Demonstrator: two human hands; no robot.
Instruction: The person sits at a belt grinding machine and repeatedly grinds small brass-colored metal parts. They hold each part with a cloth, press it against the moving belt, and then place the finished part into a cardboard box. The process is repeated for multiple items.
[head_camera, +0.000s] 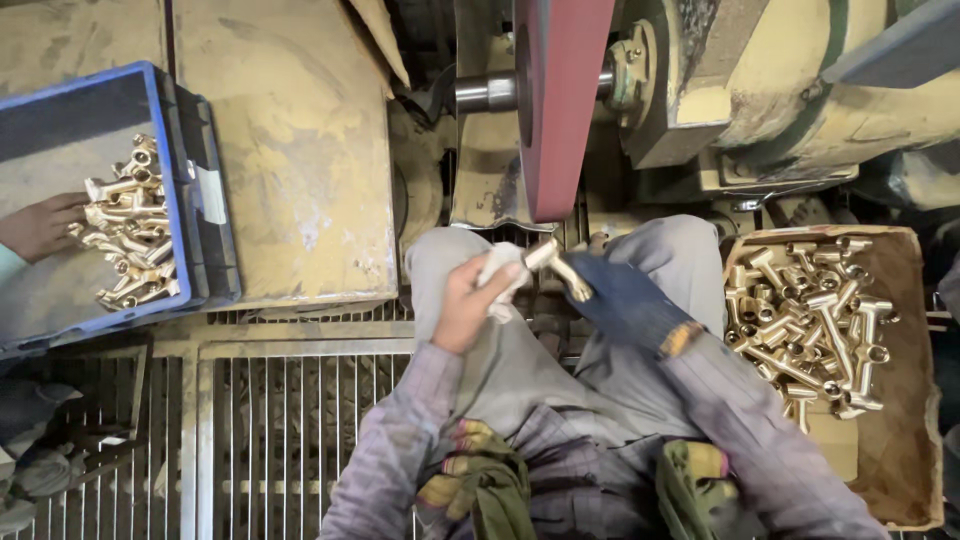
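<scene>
Looking down from the head view, a brass fitting (556, 266) was seen held between both hands, just below the lower end of a dark red sanding belt (556, 100) and above the person's lap. The left hand (468, 300) was closed around a crumpled white cloth (500, 272), its fingers pressed together on the cloth and, through it, on the near-left end of the fitting. The right hand (622, 300) was covered by a dark blue glove; its fingers were wrapped at the right end of the fitting, though the exact grip could not be told.

To the right, a worn brown tray (900, 400) was filled with a heap of similar brass fittings (810, 320). To the far left, a blue plastic crate (60, 110) was set on a dusty yellow surface, with a smaller pile of brass parts (130, 225) inside. Another person's hand (40, 226) was laid on that pile from the left edge. A metal grating (270, 420) was visible beneath the legs.
</scene>
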